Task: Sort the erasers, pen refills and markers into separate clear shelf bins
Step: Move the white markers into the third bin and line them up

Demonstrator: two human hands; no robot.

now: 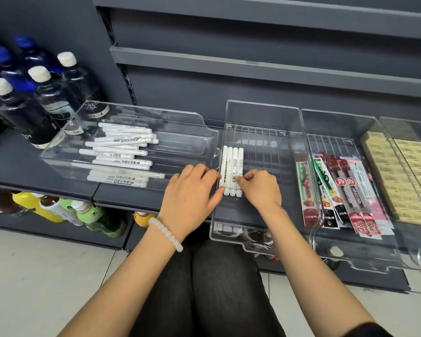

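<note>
Several white markers [231, 170] lie side by side at the left of the middle clear bin [263, 113]. My left hand [192, 190] presses its fingertips and thumb against the left side of that row. My right hand [261, 188] has curled fingers and pinches the rightmost marker of the row. The left clear bin [199, 132] holds a loose pile of white markers [122, 154]. Red, green and black pen refill packs [338, 188] lie in the right clear bin [350, 125]. Beige erasers [399, 176] fill the far-right bin [384, 122].
Bottles with white and blue caps [41, 93] stand on the shelf to the left of the bins. More drink bottles [58, 210] lie on the lower shelf. Empty grey shelves [265, 66] rise behind the bins. My knees [212, 288] are just below the shelf edge.
</note>
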